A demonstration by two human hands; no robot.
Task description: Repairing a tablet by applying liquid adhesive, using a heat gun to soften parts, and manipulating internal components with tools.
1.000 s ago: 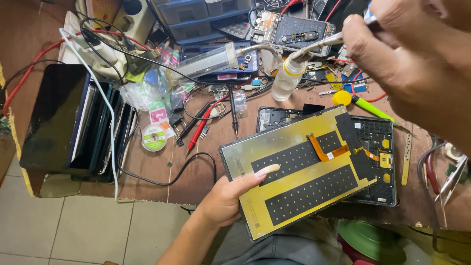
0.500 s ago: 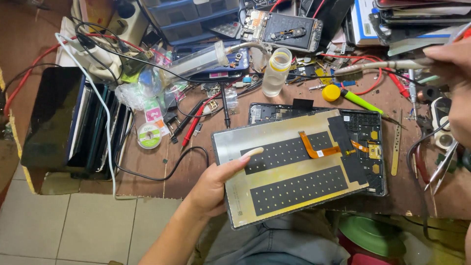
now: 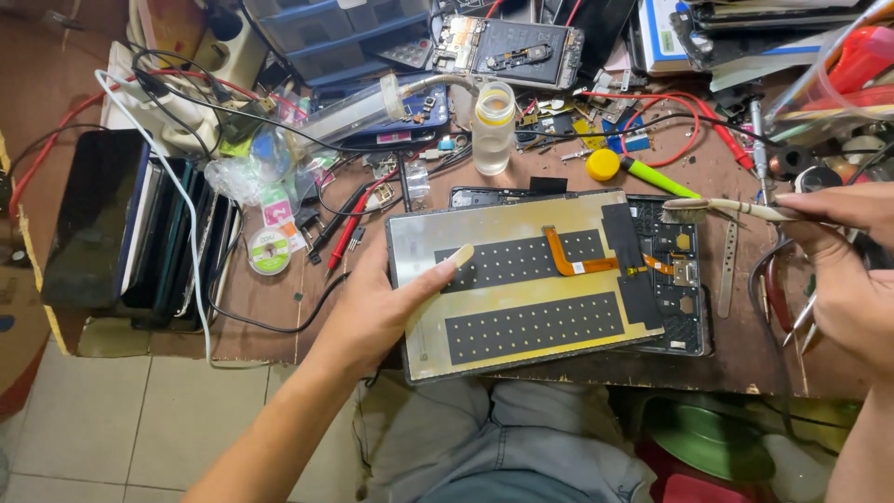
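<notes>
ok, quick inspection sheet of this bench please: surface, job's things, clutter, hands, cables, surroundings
Surface: brown wooden bench, worn, mostly covered.
Job's things: opened tablet, its gold-backed screen panel lifted and tilted over the dark chassis, joined by an orange flex cable.
Clutter: clear bottle, yellow-capped green tool, solder wick spool, stack of devices on the left.
Hands: left hand steadies the panel's left edge; right hand holds a small brush over the chassis, tweezers also in it.
Cables: red, black and white leads tangled across the back.
Surroundings: tiled floor; the person's lap below.
</notes>
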